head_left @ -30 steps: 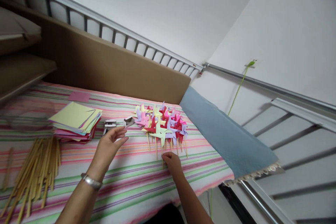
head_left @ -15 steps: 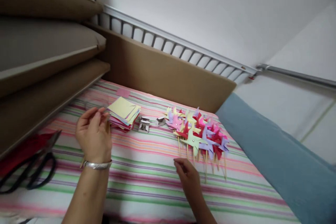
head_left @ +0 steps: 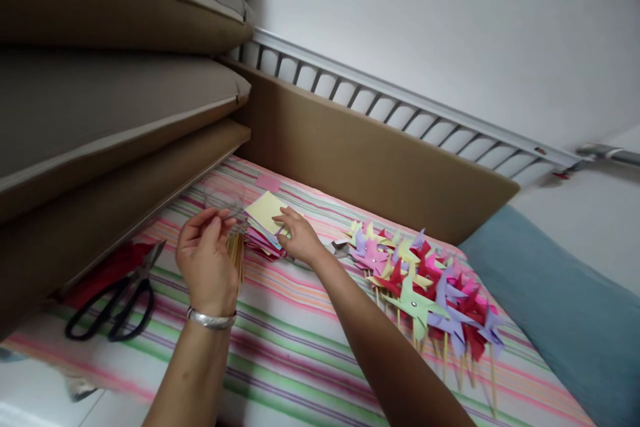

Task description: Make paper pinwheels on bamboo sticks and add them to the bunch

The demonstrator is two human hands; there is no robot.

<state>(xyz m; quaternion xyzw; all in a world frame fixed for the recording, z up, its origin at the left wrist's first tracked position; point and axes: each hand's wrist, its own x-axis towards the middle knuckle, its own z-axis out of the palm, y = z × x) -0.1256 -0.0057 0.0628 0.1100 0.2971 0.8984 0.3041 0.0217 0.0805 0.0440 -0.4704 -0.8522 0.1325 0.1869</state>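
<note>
My left hand (head_left: 206,260) hovers over a bundle of thin wooden sticks (head_left: 235,252), its fingers curled and pinched near their tops; what it holds is unclear. My right hand (head_left: 299,238) reaches across and rests its fingers on the stack of coloured paper squares (head_left: 265,219), yellow sheet on top. To the right lies a pile of finished paper pinwheels (head_left: 425,280) on sticks, in green, red, purple, pink and yellow.
Black-handled scissors (head_left: 115,303) lie at the left on red paper (head_left: 105,270). A striped cloth (head_left: 280,353) covers the surface. Brown cushions (head_left: 100,100) stack at the left, a brown board (head_left: 380,160) and metal rail (head_left: 400,107) behind, a blue cloth (head_left: 550,307) at right.
My right hand left the pinwheel sticks and moved left onto the paper stack. My left hand shifted from near the small clips to the stick bundle. The view swung left.
</note>
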